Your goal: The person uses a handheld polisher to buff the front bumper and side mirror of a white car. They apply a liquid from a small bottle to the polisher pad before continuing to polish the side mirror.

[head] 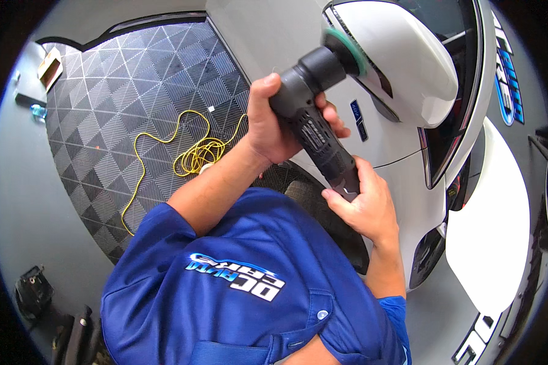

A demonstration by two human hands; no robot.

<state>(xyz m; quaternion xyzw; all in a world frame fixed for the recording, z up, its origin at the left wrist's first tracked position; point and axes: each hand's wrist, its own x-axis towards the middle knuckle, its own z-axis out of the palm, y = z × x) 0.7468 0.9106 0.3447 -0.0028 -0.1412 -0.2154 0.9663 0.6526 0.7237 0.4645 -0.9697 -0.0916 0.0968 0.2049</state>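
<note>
Both my hands are on a black cordless polisher (317, 118) that bears small writing. My left hand (271, 118) wraps around its body just behind the head. Lower down, my right hand (370, 203) grips the end of the handle. The green-edged round pad (349, 48) looks blurred and sits at the front edge of a white car's side mirror housing (402, 59). Whether the pad touches the housing, I cannot tell. Below the mirror, a dark badge (359, 120) is fixed to the car's white body panel (388, 146).
A yellow cable (201, 157) lies in loose coils on the grey tiled floor (105, 109). At the far left are an open box (50, 69) and a plastic bottle (39, 112). A black bag (33, 289) is at lower left. The car's tyre (308, 194) is beside me.
</note>
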